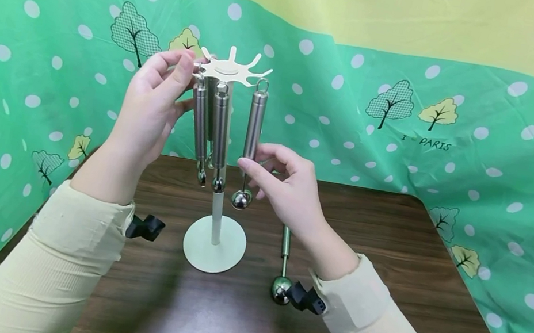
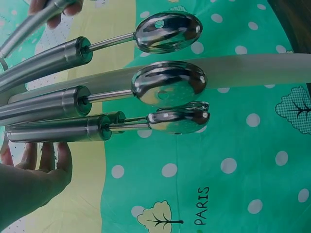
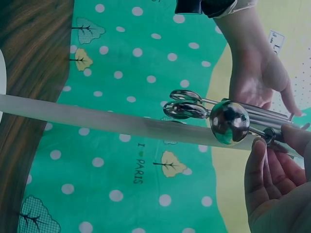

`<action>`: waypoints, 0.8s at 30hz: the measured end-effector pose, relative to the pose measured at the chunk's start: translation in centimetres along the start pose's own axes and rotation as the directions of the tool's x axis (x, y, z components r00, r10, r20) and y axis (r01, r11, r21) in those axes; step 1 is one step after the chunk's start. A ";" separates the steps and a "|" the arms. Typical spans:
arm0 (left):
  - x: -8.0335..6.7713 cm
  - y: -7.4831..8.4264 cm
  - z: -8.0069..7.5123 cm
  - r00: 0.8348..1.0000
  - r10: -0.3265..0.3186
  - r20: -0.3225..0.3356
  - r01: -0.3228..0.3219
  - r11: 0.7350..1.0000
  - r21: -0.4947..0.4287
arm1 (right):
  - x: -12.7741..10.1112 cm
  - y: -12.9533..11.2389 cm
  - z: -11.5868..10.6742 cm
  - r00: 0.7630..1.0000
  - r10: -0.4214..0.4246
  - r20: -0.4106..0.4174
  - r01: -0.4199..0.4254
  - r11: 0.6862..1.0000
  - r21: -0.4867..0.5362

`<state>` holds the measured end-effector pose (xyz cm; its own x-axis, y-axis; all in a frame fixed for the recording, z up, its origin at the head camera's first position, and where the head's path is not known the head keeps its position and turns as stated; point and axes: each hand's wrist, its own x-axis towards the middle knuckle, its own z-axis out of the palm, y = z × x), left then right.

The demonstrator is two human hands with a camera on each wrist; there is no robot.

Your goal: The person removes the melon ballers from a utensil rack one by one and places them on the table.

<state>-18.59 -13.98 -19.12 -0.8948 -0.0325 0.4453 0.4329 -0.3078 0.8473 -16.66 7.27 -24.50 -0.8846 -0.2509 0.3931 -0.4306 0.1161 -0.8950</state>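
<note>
A white utensil rack [image 1: 212, 260] stands upright on its round base, with curved hooks fanning out at its top. At the rack's left side, my left hand [image 1: 152, 96] grips a hook between thumb and fingers. Several steel scoops [image 2: 167, 83] with rounded bowls hang close together beside that hand. My right hand [image 1: 290, 187] pinches the lower handle of a melon baller [image 1: 255, 124], which is upright with its loop at a right-hand hook. In the right wrist view, its round bowl [image 3: 230, 123] shows just past the fingertips.
Another melon baller [image 1: 281, 290] lies on the dark wooden table [image 1: 363, 251], below my right forearm and to the right of the rack base. A green and yellow printed cloth [image 1: 330, 95] hangs behind and along both sides of the table.
</note>
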 end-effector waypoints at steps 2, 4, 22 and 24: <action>0.0 0.1 0.0 1.000 0.001 0.007 -0.001 1.000 0.002 | -0.2 0.0 -0.1 1.000 -0.011 0.000 0.011 1.000 -0.004; 0.0 0.1 0.0 1.000 0.007 0.019 -0.007 1.000 0.004 | -0.4 0.0 -0.3 1.000 -0.021 0.001 0.021 1.000 -0.010; 0.2 -0.6 -0.4 0.992 0.074 0.101 -0.069 0.996 -0.048 | -2.1 1.8 -2.5 0.998 -0.001 -0.066 0.000 1.000 -0.023; 0.2 -0.7 -0.3 0.992 0.083 0.094 -0.080 0.996 -0.039 | -2.3 2.1 -2.7 0.997 0.007 -0.076 -0.008 1.000 -0.013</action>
<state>-19.09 -14.08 -19.76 -0.8416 0.0313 0.5392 0.4981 -0.3410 0.7973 -16.06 10.66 -26.72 -0.8985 -0.1766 0.4018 -0.4260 0.1307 -0.8952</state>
